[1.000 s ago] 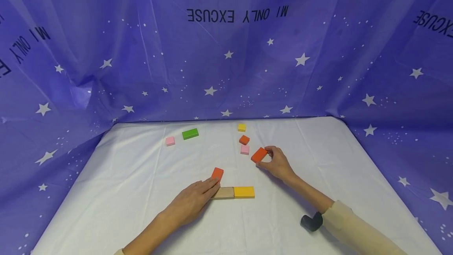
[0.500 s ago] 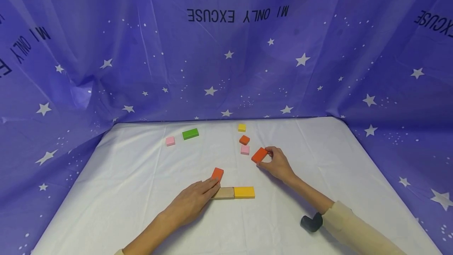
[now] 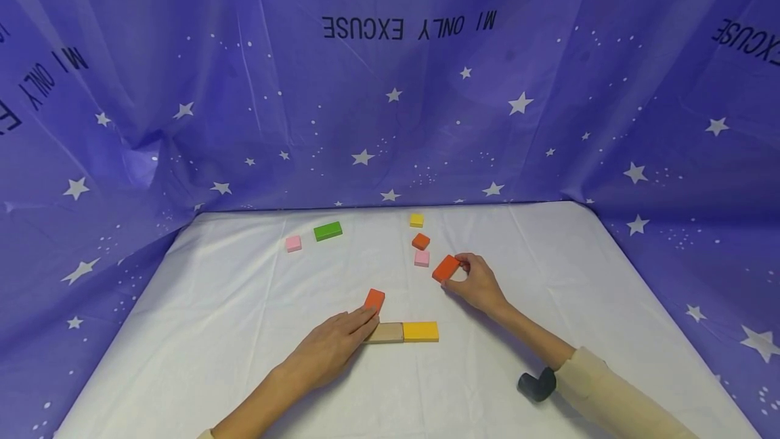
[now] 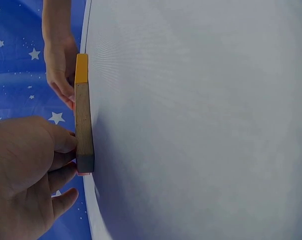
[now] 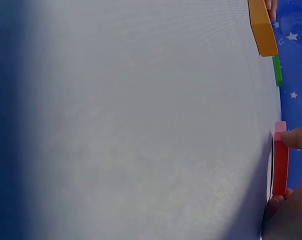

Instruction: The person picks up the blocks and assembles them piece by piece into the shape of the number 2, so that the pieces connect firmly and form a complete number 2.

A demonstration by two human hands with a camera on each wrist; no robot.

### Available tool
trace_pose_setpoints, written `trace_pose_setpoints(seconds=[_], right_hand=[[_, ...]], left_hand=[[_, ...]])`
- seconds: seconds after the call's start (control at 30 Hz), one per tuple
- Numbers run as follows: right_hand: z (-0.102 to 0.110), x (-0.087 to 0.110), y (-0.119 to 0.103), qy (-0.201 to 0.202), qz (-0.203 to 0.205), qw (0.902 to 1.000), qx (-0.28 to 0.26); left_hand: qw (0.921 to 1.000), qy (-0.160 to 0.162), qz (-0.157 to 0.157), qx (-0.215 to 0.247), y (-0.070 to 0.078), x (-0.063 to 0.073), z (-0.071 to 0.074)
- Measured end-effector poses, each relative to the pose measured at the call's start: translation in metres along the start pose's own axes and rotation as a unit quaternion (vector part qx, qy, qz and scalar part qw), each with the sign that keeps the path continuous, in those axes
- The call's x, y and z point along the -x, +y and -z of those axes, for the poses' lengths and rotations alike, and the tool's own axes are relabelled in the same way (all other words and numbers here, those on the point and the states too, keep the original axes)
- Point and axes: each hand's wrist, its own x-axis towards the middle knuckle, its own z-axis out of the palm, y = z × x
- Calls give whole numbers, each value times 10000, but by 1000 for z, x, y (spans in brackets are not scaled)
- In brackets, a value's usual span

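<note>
In the head view my left hand (image 3: 329, 349) lies over the left part of a plain wooden block (image 3: 388, 332), its fingertips resting on the near end of a red block (image 3: 374, 299). The left thumb is hidden there. Against the wooden block's right end stands a yellow block (image 3: 420, 332), in line with it. Farther right, my right hand (image 3: 478, 283) pinches another red block (image 3: 447, 267) between thumb and fingers, low over the table. The left wrist view shows the wooden block (image 4: 83, 120) partly hiding the left fingertips (image 4: 66, 142).
Beyond the right hand's block lie a small pink block (image 3: 422, 259), a small red block (image 3: 420, 241) and a small yellow block (image 3: 416, 220). A green block (image 3: 328, 230) and a second pink block (image 3: 294, 243) sit back left. A purple star-printed curtain (image 3: 329, 127) borders the white table (image 3: 244, 303).
</note>
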Motion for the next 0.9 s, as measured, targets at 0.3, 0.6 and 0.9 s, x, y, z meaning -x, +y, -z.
trace_pose_setpoints(seconds=[0.3, 0.6, 0.9], right_hand=[[-3, 0, -8, 11, 28, 10000, -32], [-11, 1, -22, -64, 368, 9990, -230], [-21, -1, -34, -199, 730, 9965, -345]], left_hand=[[10000, 50, 10, -13, -1, 0, -2], [10000, 43, -18, -77, -1, 0, -2], [9999, 85, -74, -124, -1, 0, -2]])
